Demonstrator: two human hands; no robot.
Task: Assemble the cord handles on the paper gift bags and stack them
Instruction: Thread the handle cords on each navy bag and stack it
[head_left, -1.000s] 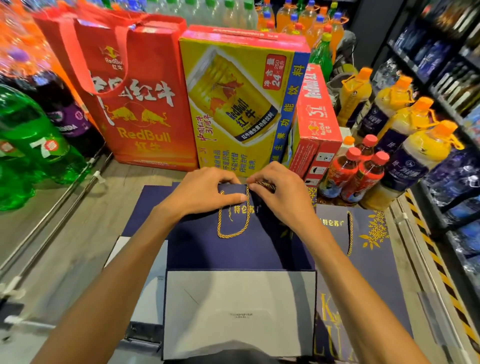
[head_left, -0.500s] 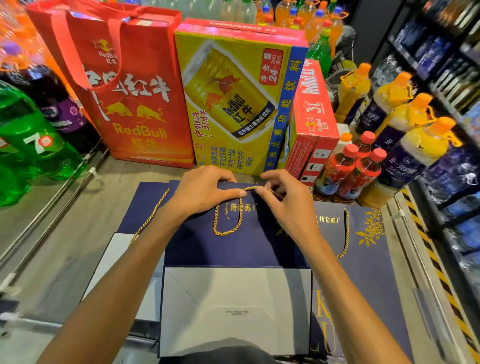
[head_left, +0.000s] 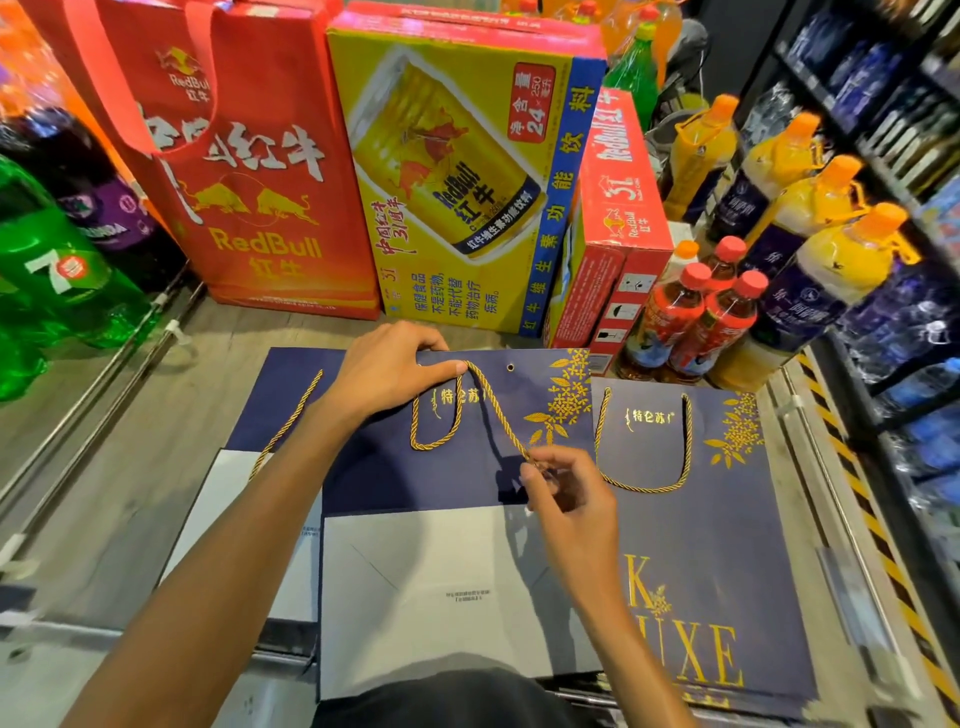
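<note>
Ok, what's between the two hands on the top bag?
A slanted stretch of gold cord runs from the left hand down to the right hand, over the navy bag. Head view shows it.

The gift bag (head_left: 452, 483) is smooth matt navy paper. Its leaf print (head_left: 566, 405) is shiny gold foil, and its folded base panel (head_left: 415, 571) is plain matt grey paper. The cord (head_left: 498, 410) is twisted gold rope with a soft sheen. The yellow carton (head_left: 441, 208) is glossy printed cardboard. The bottles (head_left: 696, 312) are clear, glossy plastic. The floor (head_left: 104, 493) looks like matt wood grain.
</note>
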